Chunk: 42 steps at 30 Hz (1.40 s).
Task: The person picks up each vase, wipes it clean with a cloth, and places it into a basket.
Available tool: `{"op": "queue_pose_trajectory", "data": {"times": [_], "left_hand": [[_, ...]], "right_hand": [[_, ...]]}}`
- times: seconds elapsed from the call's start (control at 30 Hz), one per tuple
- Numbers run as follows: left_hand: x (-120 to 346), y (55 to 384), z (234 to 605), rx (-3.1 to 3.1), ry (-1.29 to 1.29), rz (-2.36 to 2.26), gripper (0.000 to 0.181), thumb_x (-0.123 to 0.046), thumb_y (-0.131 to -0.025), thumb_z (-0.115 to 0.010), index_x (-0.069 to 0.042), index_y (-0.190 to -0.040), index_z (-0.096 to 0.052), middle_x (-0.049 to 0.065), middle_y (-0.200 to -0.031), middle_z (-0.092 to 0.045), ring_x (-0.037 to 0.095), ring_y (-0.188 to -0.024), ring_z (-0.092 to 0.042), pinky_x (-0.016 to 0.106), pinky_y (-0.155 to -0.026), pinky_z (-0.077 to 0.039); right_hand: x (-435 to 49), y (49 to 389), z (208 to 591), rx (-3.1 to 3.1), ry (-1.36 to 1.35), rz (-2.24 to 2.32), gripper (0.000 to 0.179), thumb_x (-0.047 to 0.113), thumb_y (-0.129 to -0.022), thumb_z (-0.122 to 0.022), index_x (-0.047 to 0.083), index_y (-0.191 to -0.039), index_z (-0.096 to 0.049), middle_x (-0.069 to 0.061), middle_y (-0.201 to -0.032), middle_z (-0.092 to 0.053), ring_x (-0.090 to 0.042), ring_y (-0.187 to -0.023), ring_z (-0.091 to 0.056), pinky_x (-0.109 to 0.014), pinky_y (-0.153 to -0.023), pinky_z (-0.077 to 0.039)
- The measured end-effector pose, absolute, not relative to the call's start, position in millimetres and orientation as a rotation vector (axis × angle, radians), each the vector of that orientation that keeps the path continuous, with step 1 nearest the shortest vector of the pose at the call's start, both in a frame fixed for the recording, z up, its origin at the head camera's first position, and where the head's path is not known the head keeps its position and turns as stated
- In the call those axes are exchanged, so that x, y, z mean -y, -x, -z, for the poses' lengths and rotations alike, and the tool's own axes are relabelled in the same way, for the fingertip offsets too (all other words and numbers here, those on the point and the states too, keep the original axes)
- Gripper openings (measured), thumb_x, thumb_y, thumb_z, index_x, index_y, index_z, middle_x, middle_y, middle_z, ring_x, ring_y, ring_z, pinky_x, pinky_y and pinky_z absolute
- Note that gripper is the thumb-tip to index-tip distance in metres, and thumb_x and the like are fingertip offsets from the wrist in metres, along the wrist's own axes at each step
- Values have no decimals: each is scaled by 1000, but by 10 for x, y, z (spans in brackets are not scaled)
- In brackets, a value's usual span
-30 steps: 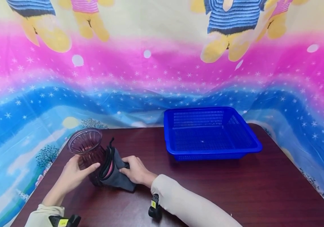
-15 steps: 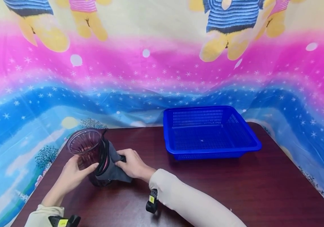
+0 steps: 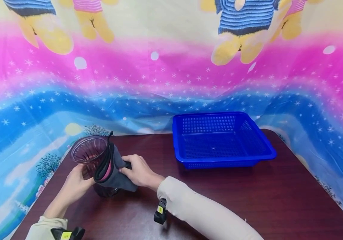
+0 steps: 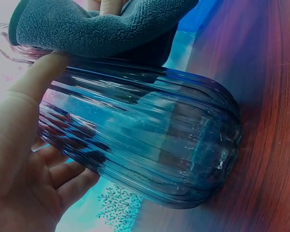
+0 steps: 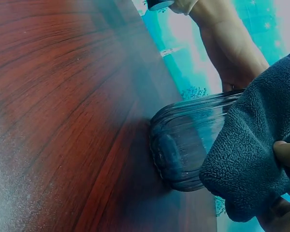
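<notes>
- Left hand [image 3: 76, 186]: curled round the middle of the vase, with the thumb on the near side and the fingers on the far side. The thumb tip lies at the edge of the cloth.
- Right hand [image 3: 139, 170]: pinches the cloth between thumb and fingers and holds it to the vase.
- Vase [image 4: 150, 125]: clear ribbed glass with a purple tint in the head view. It stands at the left part of the table, mouth up, base on the table top. The flared rim is exposed.
- Cloth [image 3: 117, 176]: dark grey and fleecy, with black edging and a strip of pink at the fold. It lies against the right side of the vase, covering part of the wall. A small black loop projects at its top corner.
- Sleeves [image 3: 207, 206]: light beige, one on each forearm. A black device [image 3: 160, 211] with a yellow label is at each wrist.
- Table [image 3: 279, 196]: dark red-brown with wood grain.
- Basket [image 3: 225, 162]: blue, rectangular, with perforated walls; located at the back of the table, well apart from the vase.
- Backdrop [image 3: 159, 80]: printed sheet behind the table, showing snowflakes, trees and bear figures.
</notes>
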<state>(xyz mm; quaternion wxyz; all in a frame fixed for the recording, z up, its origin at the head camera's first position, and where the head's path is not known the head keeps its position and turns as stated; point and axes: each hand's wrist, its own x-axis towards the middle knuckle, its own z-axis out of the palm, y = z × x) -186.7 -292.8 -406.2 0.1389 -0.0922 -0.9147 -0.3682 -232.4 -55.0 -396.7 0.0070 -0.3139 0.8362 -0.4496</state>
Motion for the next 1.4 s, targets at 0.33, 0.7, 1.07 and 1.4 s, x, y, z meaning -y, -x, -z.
{"op": "queue_pose_trajectory", "data": {"times": [0.33,0.7,1.07,1.4], "left_hand": [[2921,1860,4033,2679,230,1047,58,-27,-90,-75,3,-134,-54,26,-118,-70,-25,-95,-45,6,-79,-45],[2921,1840,4029,2728,190,1034,58,-30,-92,-73,3,-136,-53,25,-121,-70,11,-105,-68,12,-81,-48],[2894,1832,4002,2773,96,1031,67,-38,-92,-72,9,-135,-51,31,-127,-65,45,-119,-63,37,-93,-52],[2891,1825,4003,2789,76,1048,70,-41,-92,-71,10,-136,-49,34,-131,-60,49,-123,-58,61,-99,-46]], "right_hand": [[571,2311,4007,-2648,936,1363,22,13,-94,-71,15,-116,-74,3,-107,-77,0,-90,-64,-13,-81,-49],[558,2306,4176,-2665,936,1308,26,12,-94,-70,14,-120,-73,2,-112,-77,-3,-97,-68,-15,-83,-50],[531,2328,4333,-2726,940,1240,24,12,-90,-73,13,-114,-75,2,-103,-78,-1,-88,-64,-13,-77,-47],[523,2348,4467,-2696,883,1228,24,14,-92,-73,13,-116,-75,1,-105,-77,-2,-89,-66,-14,-76,-48]]}}
